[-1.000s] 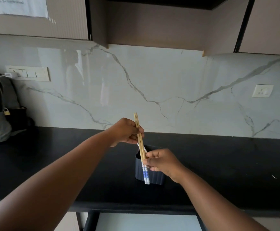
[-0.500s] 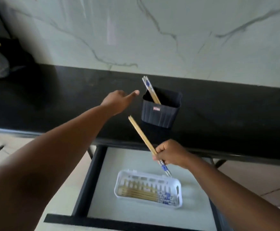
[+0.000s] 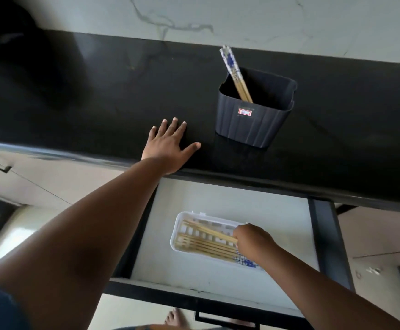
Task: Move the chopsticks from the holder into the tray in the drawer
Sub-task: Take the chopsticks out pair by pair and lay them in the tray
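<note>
My right hand [image 3: 253,241] is closed around a pair of chopsticks [image 3: 208,231], pinched at their patterned end with the bare wooden tips running out leftward from my fingers. Half a second ago this pair hung in the air above the drawer; now it lies low across the white tray [image 3: 177,234], its tips slanting over the far-left part of it, so I judge this delivery all but finished, with only the letting-go left. Just nearer me than the grip, more chopsticks lie flat and parallel in the tray, their blue-patterned ends poking out beneath my wrist. Around the tray is the pale floor of the open drawer [image 3: 322,246]. Up and beyond the grip, on the black counter [image 3: 99,91], stands the dark holder [image 3: 253,122] with the remaining chopsticks [image 3: 235,75] leaning in it, so another trip is due. My left hand [image 3: 170,146] has dropped from mid-air and lies flat, fingers spread and empty, on the counter edge left of the holder.
</note>
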Available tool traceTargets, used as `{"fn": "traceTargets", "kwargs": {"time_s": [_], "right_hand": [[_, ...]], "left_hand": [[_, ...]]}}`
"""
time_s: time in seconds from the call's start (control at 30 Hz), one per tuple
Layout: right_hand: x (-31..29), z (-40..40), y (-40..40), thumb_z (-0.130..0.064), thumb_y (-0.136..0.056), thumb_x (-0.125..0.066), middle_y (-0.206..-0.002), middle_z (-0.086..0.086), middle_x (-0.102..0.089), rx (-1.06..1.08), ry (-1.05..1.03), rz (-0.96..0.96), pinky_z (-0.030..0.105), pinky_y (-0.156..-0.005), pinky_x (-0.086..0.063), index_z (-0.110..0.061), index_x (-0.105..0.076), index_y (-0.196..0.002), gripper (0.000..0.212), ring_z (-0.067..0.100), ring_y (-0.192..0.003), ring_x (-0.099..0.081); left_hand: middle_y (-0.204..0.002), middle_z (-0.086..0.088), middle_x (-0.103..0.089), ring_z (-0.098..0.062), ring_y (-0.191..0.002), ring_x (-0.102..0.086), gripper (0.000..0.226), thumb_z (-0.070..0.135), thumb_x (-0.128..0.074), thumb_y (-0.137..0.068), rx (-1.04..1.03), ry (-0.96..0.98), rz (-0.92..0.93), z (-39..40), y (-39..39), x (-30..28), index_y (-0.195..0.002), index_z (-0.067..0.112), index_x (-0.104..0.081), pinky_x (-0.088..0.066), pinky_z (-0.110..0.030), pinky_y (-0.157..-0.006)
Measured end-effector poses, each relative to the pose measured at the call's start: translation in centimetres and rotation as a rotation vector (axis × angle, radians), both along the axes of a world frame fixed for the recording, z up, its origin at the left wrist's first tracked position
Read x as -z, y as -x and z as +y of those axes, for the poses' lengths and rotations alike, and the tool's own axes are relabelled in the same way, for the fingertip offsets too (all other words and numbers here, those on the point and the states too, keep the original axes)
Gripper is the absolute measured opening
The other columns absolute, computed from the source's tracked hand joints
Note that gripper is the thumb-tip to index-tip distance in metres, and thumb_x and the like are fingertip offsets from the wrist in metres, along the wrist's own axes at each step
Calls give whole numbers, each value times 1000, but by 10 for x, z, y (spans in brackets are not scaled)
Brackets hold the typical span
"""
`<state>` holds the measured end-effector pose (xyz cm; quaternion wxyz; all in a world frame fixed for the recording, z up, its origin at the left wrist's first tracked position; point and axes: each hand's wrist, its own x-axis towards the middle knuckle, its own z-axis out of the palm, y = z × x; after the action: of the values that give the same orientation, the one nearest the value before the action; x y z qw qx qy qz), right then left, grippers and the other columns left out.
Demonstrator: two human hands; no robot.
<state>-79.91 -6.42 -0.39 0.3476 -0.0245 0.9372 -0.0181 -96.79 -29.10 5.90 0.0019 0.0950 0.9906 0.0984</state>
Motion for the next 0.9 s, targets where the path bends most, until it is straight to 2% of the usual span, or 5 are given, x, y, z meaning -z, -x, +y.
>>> {"fn": "traceTargets", "kwargs": {"time_s": [0.27,0.4,0.6,0.77,0.9], "right_hand": [[5,-8,7,3,-86,-55,-66,-1,-37,-103,-74,-49,29,-72,-44,-10,-60,-87,14,24,-84,-54],[10,-9,3,2,-88,-55,-108,9,-65,-55,-70,-5,32,-86,-49,-10,-64,-103,21,27,-110,-61],[14,-3,-5,-3,-89,-53,-80,1,-50,14,51,77,28,-71,-42,-21,-54,-93,19,20,-84,-55],[18,3,-10,-12,-97,-38,-92,2,-50,127,163,112,30,-78,-45,-24,-45,-84,19,19,-82,-46],[6,2,-14,-8,-88,-46,-79,-3,-47,102,85,172,27,-54,-36,-21,-42,-86,14,21,-76,-46]], "left_hand": [[-162,3,-7,-18,-148,3,85,79,-19,-84,3,-21,9,1,-2,-2,-153,30,-14,2,-41,-120],[-162,4,-7,-18,-148,3,84,79,-20,-84,-1,-25,11,1,-3,-2,-153,31,-14,2,-42,-120],[-162,3,-7,-19,-149,3,84,79,-20,-84,5,-29,15,0,-3,-2,-153,30,-15,2,-42,-119],[-162,3,-7,-19,-148,3,84,79,-19,-84,5,-24,13,1,-2,-2,-153,30,-14,2,-42,-119],[-162,3,-6,-19,-148,4,86,80,-17,-83,11,-22,13,0,-2,-1,-153,31,-13,2,-42,-119]]}}
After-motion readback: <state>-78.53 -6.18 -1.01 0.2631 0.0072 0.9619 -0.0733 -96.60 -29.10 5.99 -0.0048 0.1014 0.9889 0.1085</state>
